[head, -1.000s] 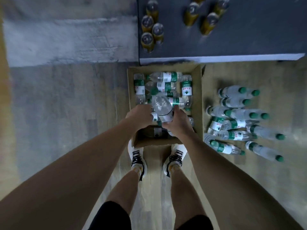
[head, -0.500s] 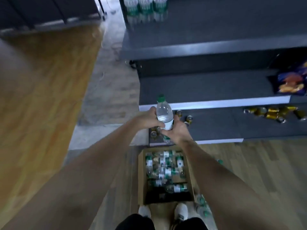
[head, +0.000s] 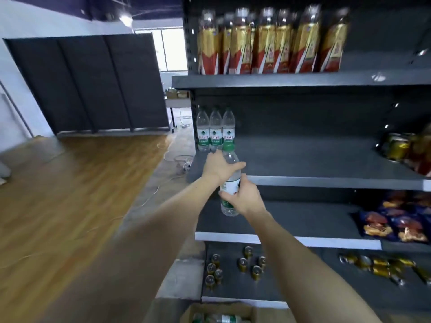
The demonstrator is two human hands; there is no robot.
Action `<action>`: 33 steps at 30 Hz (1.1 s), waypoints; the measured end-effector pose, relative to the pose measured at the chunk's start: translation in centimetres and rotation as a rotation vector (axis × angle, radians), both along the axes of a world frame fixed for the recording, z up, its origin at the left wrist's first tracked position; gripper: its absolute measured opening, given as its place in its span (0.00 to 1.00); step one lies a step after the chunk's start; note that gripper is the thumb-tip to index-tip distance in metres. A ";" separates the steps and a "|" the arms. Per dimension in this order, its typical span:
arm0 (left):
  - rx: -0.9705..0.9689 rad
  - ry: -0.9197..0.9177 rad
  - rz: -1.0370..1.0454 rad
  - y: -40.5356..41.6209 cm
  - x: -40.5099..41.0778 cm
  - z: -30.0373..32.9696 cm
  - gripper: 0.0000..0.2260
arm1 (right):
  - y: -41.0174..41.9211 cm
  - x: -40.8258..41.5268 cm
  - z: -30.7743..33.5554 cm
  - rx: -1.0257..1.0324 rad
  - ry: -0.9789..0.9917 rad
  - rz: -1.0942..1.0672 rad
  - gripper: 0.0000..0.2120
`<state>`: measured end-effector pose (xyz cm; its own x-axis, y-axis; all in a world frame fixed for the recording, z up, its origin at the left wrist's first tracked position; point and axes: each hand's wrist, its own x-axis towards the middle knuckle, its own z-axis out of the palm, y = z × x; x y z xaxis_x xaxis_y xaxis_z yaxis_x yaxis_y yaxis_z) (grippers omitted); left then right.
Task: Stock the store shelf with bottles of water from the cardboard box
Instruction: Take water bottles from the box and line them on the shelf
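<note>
Both my arms: bare, stretched forward and up, converging toward the far centre. My left hand: farther and higher, fingers curled round the upper body of the water bottle, thumb side toward me. My right hand: nearer and lower, fingers wrapped round the bottle's label band, wrist bent slightly left. Bottle upright between them.

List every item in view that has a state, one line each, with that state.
Clear plastic water bottle with green cap: upright, capped, held in the air before the shelf.
Left hand: grips the bottle's upper part.
Right hand: grips the bottle's label.
Three shelved water bottles: upright, in a row.
Brown cardboard box: open, bottles inside.
Gold cans: upright, scattered.
</note>
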<state>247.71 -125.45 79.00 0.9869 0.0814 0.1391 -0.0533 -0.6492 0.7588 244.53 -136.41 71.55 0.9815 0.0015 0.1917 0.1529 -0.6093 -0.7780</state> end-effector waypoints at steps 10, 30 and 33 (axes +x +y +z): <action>-0.114 -0.015 0.090 -2.4 0.9 3.5 0.21 | -4.4 2.4 3.4 -0.143 0.015 0.150 0.24; -0.136 -0.057 -0.081 -3.2 8.1 5.9 0.28 | -9.2 8.1 2.5 -0.309 0.101 0.049 0.07; -0.113 -0.044 -0.125 -3.0 10.9 5.8 0.33 | -8.8 10.0 2.2 -0.342 0.119 0.014 0.06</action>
